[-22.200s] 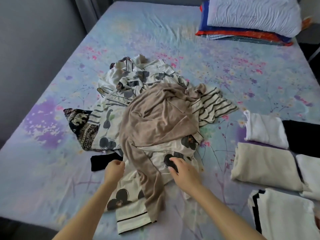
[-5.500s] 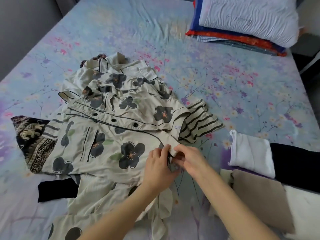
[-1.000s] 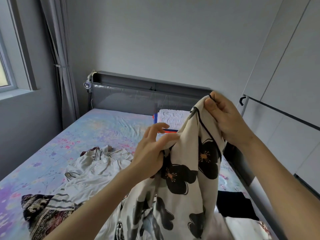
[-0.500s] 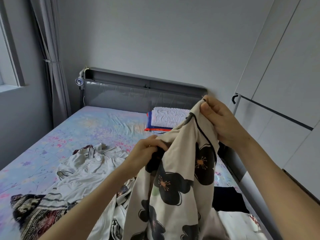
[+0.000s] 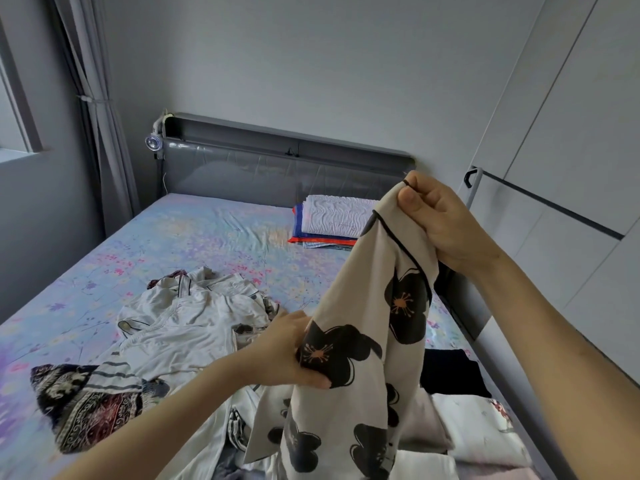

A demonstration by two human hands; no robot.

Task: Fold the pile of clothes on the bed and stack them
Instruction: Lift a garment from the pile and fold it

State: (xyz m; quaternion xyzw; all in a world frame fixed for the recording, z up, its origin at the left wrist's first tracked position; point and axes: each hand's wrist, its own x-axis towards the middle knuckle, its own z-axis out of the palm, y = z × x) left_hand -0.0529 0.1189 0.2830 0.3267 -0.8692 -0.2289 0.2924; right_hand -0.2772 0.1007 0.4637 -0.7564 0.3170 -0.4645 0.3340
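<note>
I hold a cream garment with black flowers and dark piping (image 5: 367, 299) up in the air over the bed. My right hand (image 5: 440, 223) pinches its top edge high at the right. My left hand (image 5: 287, 351) grips the cloth lower down, fingers curled round a bunched fold. Below it, the loose pile (image 5: 180, 320) lies on the floral sheet: a cream piped garment, a striped piece and a dark patterned cloth (image 5: 79, 403). Folded pieces, black (image 5: 450, 372) and white (image 5: 481, 431), lie at the right edge.
The bed (image 5: 194, 244) has a grey headboard (image 5: 277, 168) at the far end. A folded quilt stack (image 5: 332, 223) lies near the headboard. A curtain (image 5: 100, 133) hangs at the left, and white wardrobe doors (image 5: 571, 168) stand close along the right side.
My left hand has slid down the garment, from near the top to a lower fold. My right hand keeps pinching the top edge. The view has tilted slightly.
</note>
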